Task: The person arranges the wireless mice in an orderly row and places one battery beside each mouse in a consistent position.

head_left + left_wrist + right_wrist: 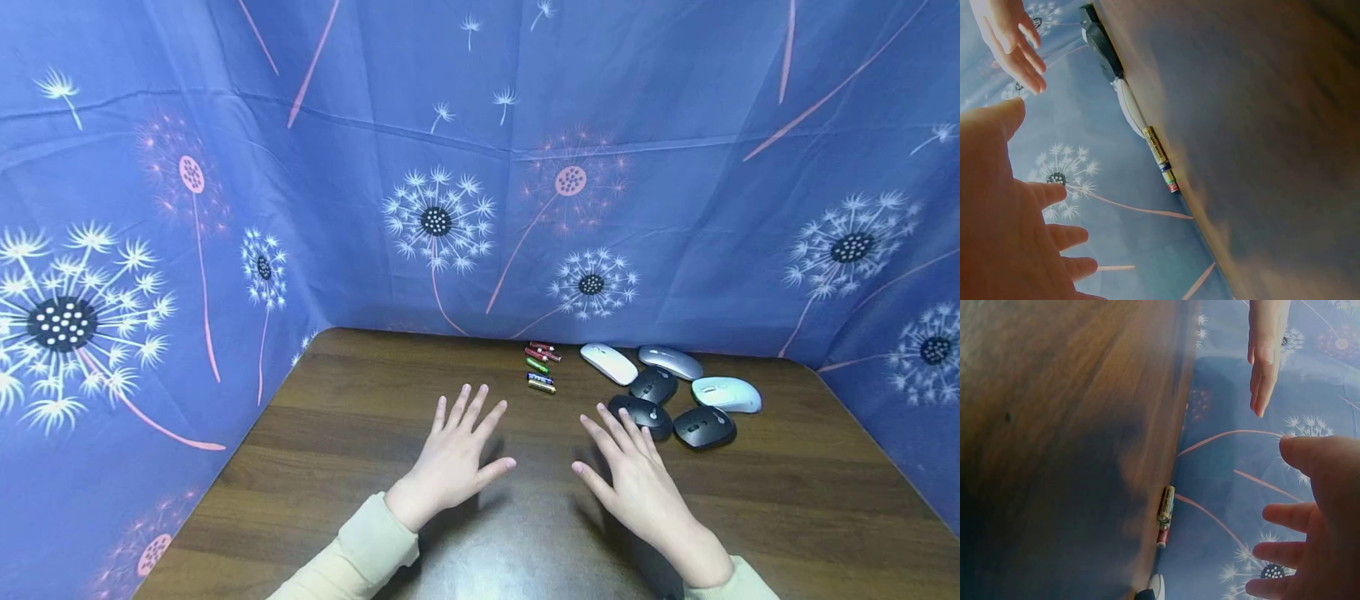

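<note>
Both hands hover over a brown wooden table (337, 450), fingers spread and holding nothing. My left hand (450, 458) is left of centre, nearest to several small batteries (542, 387) lying in a column toward the back: red, green, blue and gold ones. To the right is my right hand (641, 483), its fingertips in front of the computer mice and overlapping a black mouse (637, 412) in the head view. Beside that lie two more black mice (705, 427), a white mouse (609, 363), a grey mouse (671, 362) and a pale blue mouse (726, 393).
A blue cloth (465, 100) printed with dandelions hangs behind the table and along its sides. The table's back edge runs just behind the batteries and mice. In the left wrist view a gold battery (1155, 145) shows near that edge.
</note>
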Demonstrator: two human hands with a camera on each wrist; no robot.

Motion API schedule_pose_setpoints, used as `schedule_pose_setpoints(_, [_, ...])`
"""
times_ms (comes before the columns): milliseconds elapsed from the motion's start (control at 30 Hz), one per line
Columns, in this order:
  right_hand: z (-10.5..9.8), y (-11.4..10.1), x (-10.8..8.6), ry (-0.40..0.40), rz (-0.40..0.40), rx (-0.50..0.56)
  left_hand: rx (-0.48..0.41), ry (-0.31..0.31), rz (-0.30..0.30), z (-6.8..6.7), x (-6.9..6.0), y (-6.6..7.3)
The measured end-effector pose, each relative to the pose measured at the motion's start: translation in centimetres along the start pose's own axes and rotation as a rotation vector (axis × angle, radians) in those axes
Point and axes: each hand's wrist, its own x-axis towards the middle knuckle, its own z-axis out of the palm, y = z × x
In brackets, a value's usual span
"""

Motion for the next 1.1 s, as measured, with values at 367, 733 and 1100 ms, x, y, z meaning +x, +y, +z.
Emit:
schedule_pose_setpoints(367, [-0.1, 0.0, 0.4, 0.020, -0.025, 0.003, -0.009, -0.002, 0.037, 0.2, 0.2, 0.3])
schedule_pose_setpoints(733, [-1.7, 2.3, 2.2, -0.034, 0.022, 0.035, -0.247, -0.138, 0.123, -0.9, 2.9, 3.8])
schedule_pose_setpoints(1100, [-2.8, 7.0, 4.7, -0.094, 0.069, -0.004, -0.671, -0.373, -0.088, 0.9, 7.3, 7.0])
